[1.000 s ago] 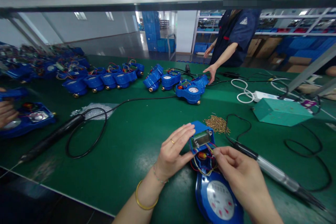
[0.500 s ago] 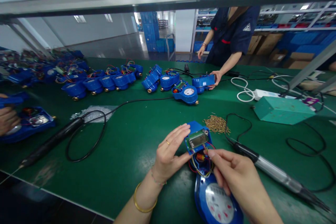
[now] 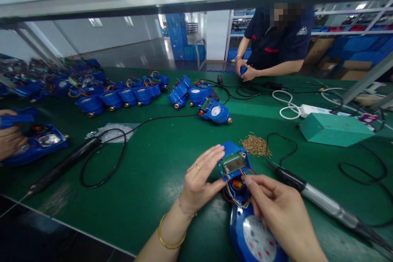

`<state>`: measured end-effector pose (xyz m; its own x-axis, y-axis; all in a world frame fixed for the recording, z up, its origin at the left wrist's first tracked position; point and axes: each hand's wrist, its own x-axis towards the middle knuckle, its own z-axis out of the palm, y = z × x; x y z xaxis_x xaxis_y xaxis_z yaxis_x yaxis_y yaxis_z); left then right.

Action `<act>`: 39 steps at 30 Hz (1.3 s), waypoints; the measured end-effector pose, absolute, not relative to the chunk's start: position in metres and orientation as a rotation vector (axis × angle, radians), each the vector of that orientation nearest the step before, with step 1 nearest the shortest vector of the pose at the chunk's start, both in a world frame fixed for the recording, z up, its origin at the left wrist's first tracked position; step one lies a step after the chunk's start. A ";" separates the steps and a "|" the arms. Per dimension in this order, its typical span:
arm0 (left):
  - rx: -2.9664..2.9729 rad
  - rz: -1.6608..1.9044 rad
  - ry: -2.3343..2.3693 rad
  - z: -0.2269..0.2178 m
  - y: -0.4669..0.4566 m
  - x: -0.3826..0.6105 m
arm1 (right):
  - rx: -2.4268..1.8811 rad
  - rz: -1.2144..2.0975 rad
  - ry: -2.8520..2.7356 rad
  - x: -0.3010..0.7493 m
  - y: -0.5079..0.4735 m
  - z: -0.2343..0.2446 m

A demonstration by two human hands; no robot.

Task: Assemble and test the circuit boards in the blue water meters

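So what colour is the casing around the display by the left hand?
The casing is blue, seen in the head view.

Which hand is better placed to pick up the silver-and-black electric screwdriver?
Probably the right hand: the electric screwdriver lies close by, on its outer side, though that hand seems to pinch wires. The left hand is farther off, holding the blue display housing.
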<state>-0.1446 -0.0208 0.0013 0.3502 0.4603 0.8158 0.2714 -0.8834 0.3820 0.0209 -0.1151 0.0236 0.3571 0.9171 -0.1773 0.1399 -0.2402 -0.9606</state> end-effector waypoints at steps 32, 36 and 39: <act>2.423 1.573 0.545 -0.003 -0.018 -0.144 | -1.753 0.554 -1.305 0.027 -0.111 0.043; 2.418 1.572 0.549 -0.002 -0.019 -0.143 | -1.801 0.662 -1.288 0.029 -0.110 0.039; 2.420 1.566 0.543 -0.002 -0.019 -0.143 | -1.827 0.732 -1.258 0.029 -0.110 0.038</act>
